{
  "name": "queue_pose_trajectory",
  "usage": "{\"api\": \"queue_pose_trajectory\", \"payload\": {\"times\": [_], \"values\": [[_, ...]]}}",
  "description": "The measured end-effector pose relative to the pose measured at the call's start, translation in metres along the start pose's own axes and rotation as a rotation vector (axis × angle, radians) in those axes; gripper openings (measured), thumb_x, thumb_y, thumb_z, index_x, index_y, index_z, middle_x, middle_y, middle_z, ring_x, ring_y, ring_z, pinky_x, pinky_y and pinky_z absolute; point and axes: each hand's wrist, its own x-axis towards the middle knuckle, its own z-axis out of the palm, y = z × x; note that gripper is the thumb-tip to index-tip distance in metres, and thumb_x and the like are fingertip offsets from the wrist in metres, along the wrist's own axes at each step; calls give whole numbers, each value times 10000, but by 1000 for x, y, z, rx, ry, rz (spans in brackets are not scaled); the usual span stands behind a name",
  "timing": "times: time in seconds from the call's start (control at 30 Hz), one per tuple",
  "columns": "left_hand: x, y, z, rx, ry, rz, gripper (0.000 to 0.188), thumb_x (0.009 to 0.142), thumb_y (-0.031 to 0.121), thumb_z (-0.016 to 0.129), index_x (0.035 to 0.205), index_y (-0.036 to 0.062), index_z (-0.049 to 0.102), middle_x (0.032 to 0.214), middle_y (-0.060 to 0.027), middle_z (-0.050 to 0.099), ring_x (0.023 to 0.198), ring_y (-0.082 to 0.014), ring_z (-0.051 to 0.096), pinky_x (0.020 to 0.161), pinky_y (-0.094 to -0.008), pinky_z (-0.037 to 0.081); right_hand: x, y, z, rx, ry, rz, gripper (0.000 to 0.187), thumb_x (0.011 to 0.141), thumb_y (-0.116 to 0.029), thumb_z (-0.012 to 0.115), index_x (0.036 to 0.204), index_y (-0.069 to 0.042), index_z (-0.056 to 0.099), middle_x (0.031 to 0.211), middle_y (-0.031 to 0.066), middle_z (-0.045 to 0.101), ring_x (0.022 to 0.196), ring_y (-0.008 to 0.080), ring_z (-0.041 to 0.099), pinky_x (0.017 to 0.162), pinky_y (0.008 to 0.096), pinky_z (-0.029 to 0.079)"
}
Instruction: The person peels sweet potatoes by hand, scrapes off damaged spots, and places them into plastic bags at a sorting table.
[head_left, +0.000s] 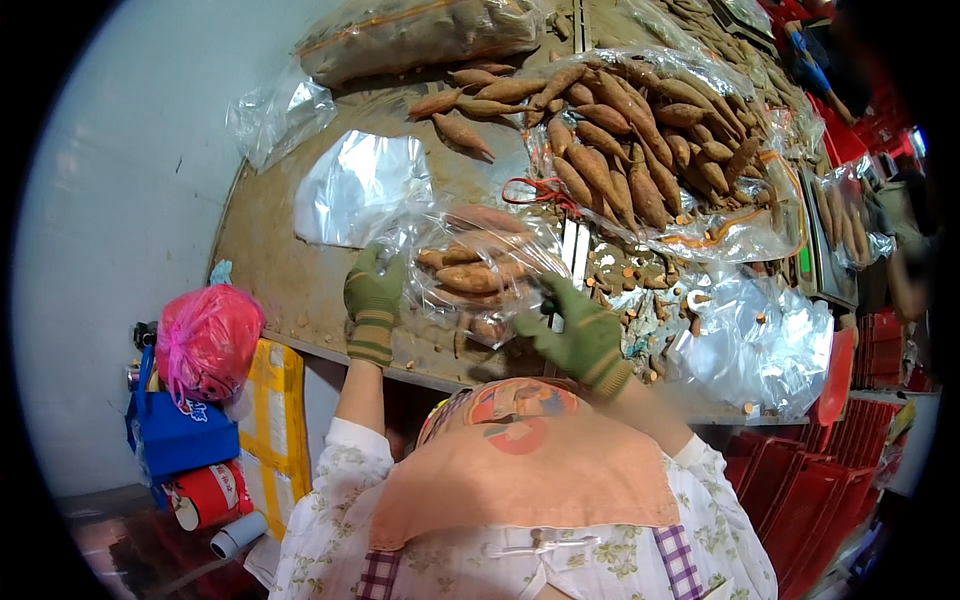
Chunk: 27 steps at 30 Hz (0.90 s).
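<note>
In front of me on the worktable lies a clear plastic bag point(455, 222) with several sweet potatoes point(482, 277) inside. Both of my hands wear green knitted gloves. My left hand point(374, 297) grips the bag's left edge between its fingers. At the bag's lower right is my right hand point(582, 338), thumb and fingers apart; its fingertips are close to the film, and whether they touch it is hard to see. A stack of flat clear bags point(362, 188) lies just beyond my left hand.
A large heap of sweet potatoes point(640, 140) rests on an opened plastic sack at the far right. A full sack point(420, 42) lies at the back. Cut ends and more bags point(755, 340) are to the right. A pink bag point(208, 340) and yellow-taped box point(270, 410) stand left, beside the table.
</note>
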Motion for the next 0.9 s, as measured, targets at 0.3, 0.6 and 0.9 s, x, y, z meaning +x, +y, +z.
{"api": "queue_pose_trajectory", "payload": {"times": [0.3, 0.6, 0.9], "values": [[-7, 49, -52, -1140, -173, -128, 220, 974, 170, 626, 1071, -11, 705, 838, -70, 691, 759, -155, 639, 705, -267, 503, 53, 46, 19, 29, 57, -60, 108, 862, -133, 661, 935, -60, 691, 851, 178, 701, 752, 330, 687, 702, 415, 558], [16, 71, -50, -1738, -483, -317, 265, 1019, 180, 586, 1109, -57, 665, 897, -117, 693, 828, -255, 666, 824, -395, 562, 54, 10, -56, 1022, 68, 369, 260, 988, -252, 613, 982, -15, 720, 816, 25, 713, 481, 27, 429, 437, 221, 312], [48, 117, -121, -1932, -783, -4, 264, 1041, 188, 544, 1145, -16, 675, 928, -94, 722, 890, -263, 685, 862, -403, 539, 74, -52, -116, 1666, -120, 104, 350, 1076, -339, 483, 959, -35, 611, 806, 41, 659, 352, 48, 304, 376, 218, 253]]}}
